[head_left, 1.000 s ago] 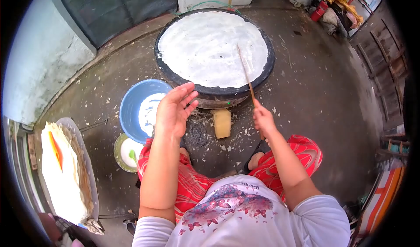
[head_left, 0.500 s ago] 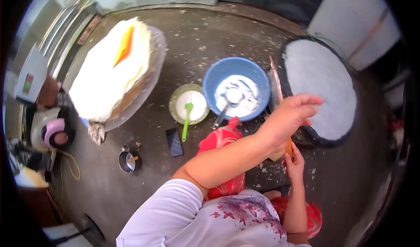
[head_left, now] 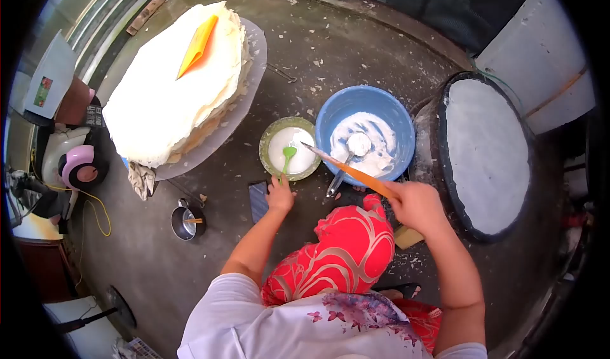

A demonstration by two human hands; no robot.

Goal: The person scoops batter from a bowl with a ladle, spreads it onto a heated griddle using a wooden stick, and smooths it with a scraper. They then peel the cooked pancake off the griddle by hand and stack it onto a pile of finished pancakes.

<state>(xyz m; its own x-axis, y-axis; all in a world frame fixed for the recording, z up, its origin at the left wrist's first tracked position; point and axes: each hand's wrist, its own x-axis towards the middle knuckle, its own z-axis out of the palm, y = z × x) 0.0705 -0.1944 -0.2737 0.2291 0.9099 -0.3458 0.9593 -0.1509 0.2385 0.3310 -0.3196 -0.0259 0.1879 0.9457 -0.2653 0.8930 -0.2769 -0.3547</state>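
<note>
My left hand (head_left: pixel 279 195) is closed on the handle end of a green spoon (head_left: pixel 288 159). The spoon's head lies in white liquid inside a green bowl (head_left: pixel 265 162). In my right hand (head_left: pixel 419 206) is the orange handle of a long spatula (head_left: pixel 356 173), its fingers wrapped round it. The spatula crosses over a blue basin (head_left: pixel 406 114), and its narrow tip reaches the right side of the green bowl. White batter coats the basin's bottom, where a metal ladle (head_left: pixel 337 182) rests against the rim.
On the right stands a round griddle (head_left: pixel 489 155) covered with a white layer. A tall stack of thin pale sheets (head_left: pixel 171 98) sits at left, an orange piece (head_left: pixel 198 44) on top. A phone (head_left: pixel 258 201) and a small metal pot (head_left: pixel 184 222) lie on the floor.
My left hand has swung from above the griddle across to the green spoon. My right hand has turned the spatula from beside the griddle to point left over the basin.
</note>
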